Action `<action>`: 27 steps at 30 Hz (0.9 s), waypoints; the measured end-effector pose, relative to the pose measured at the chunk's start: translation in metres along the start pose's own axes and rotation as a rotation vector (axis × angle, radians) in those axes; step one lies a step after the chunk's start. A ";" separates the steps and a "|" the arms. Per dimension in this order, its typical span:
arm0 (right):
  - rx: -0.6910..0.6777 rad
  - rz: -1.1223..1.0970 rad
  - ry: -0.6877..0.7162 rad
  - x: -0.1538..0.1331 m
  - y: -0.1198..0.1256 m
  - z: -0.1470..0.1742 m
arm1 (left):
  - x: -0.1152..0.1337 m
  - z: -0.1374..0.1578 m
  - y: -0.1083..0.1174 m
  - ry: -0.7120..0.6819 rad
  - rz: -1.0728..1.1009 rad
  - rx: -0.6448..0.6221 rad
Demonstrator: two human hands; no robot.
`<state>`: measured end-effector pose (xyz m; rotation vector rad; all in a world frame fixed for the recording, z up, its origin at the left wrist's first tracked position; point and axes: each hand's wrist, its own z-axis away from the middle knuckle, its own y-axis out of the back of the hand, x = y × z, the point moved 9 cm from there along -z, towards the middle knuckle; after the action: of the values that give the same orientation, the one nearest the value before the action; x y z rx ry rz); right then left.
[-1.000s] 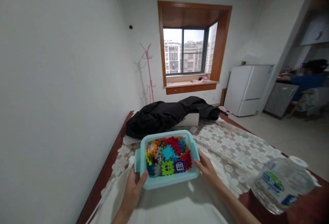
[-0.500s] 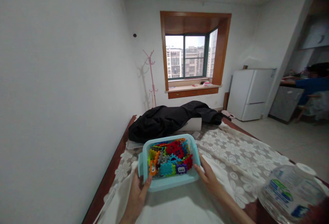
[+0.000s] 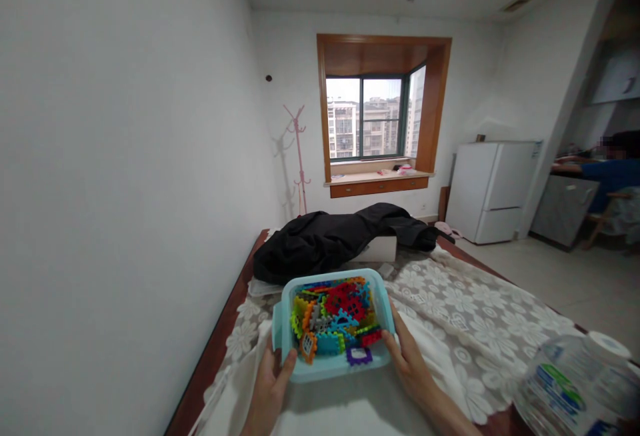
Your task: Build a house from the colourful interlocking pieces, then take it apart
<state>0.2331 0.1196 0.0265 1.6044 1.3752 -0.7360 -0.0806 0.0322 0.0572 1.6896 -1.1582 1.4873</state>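
Observation:
A light-blue plastic bin is held between my two hands above a white cloth. My left hand grips its near left corner, thumb over the rim and fingers hidden beneath. On the right side, my right hand clasps the wall, its thumb at the rim. Inside lie many colourful interlocking plastic pieces: red ones on top, an orange window-shaped piece at the left, and a purple square frame against the near wall.
Black cloth is heaped over a white box at the table's far end. A large clear plastic bottle stands at the near right. A floral tablecloth covers the table. A person in blue sits far right.
Pieces in the bin have slid toward its near side; the purple frame and the orange piece have shifted and tilted. Both hands keep their hold. The whole view has shifted slightly downward.

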 end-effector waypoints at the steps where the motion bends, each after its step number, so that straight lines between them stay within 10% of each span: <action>1: -0.006 0.001 0.000 0.000 -0.001 0.001 | 0.001 0.001 0.000 0.004 0.002 0.001; 27: -0.128 -0.006 0.087 -0.007 -0.015 0.007 | 0.006 0.012 -0.011 -0.081 -0.157 -0.086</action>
<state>0.2175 0.1105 0.0258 1.5477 1.4595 -0.5758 -0.0656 0.0255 0.0619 1.7528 -1.0881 1.2676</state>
